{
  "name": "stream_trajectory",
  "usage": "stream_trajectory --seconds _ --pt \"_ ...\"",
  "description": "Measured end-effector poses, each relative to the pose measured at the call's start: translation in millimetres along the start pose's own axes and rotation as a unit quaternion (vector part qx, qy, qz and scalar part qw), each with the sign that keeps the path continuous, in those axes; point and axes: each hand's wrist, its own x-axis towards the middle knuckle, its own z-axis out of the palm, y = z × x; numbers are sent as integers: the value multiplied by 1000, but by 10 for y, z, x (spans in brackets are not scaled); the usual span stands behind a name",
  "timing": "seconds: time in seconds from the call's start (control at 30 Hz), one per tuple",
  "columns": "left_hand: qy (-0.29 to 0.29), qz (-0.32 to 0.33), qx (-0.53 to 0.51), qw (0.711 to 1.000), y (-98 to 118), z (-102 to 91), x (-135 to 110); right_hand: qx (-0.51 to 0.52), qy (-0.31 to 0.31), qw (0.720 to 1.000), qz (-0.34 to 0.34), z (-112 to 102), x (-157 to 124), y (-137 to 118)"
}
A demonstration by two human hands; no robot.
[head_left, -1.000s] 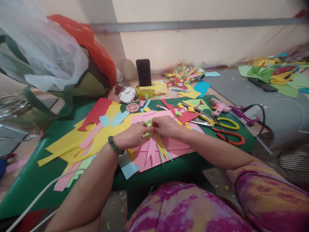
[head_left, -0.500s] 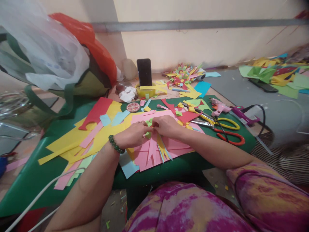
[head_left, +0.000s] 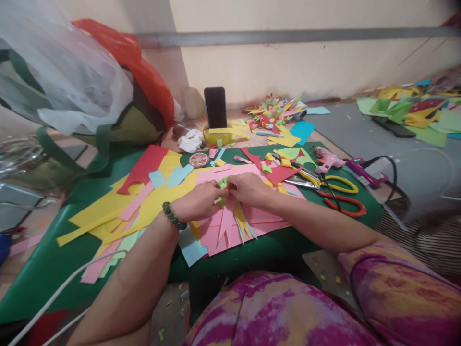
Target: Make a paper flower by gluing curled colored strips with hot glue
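My left hand (head_left: 201,199) and my right hand (head_left: 248,188) meet fingertip to fingertip over pink paper sheets (head_left: 216,242). Both are closed in a pinch on a small paper flower, its green curled petals (head_left: 223,183) partly showing between and behind the fingers. Pink paper strips (head_left: 226,221) with notched ends hang from it toward me. Beside them, yellow and blue pointed strips (head_left: 243,223) fan out. The flower's middle is mostly covered by my fingers, so each fingertip's exact hold is hard to see.
Right of my hands lie scissors with yellow and red handles (head_left: 342,204), a pink glue gun (head_left: 328,161) and a purple power bank (head_left: 367,173). Yellow sheets (head_left: 97,209) and red paper (head_left: 144,166) spread left. Behind stand a phone (head_left: 215,108) and finished paper flowers (head_left: 275,110).
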Motion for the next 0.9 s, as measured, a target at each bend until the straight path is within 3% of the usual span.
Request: stream_trajectory --seconds 0.4,0.6,0.73,0.9 --pt "-8 -10 15 1000 28 -28 -7 -26 -4 1000 -10 5 -14 -14" --pt "3 -2 11 1000 -5 14 -4 -48 12 999 -9 -183 -63 7" --pt "-3 8 8 1000 -21 18 -7 -60 -47 996 -52 -302 -131 17" --pt "2 6 -25 1000 -25 -16 -13 -106 -113 985 -75 -273 -133 16"
